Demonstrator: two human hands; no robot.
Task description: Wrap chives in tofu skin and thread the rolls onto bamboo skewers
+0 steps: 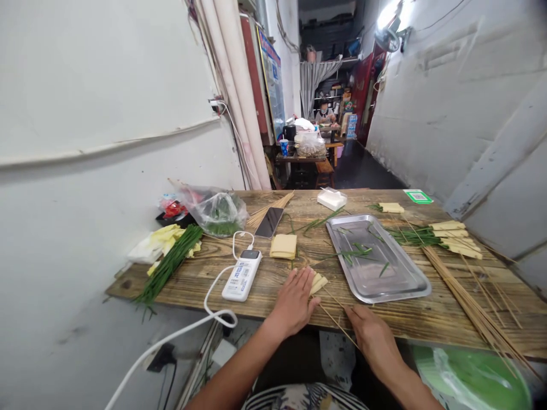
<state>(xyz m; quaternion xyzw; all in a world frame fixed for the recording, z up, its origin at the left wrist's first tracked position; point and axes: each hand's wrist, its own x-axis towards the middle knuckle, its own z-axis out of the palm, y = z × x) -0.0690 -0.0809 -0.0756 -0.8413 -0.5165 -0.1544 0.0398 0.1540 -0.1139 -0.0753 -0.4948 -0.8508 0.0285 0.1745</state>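
Note:
My left hand (294, 300) lies flat on a small roll of yellow tofu skin (318, 283) near the front edge of the wooden table (273, 287). My right hand (372, 335) grips the near end of a thin bamboo skewer (335, 322), whose tip points into the roll. A metal tray (376, 257) with a few chive leaves sits just right of the roll.
A stack of tofu skin squares (283, 246), a white power bank (242, 274) with cable, a phone (269, 221), a chive bundle (171, 262), and a plastic bag (216, 212) lie at left. Loose skewers (470, 296) and finished rolls (457, 239) lie at right. A seated person (325, 111) is far back.

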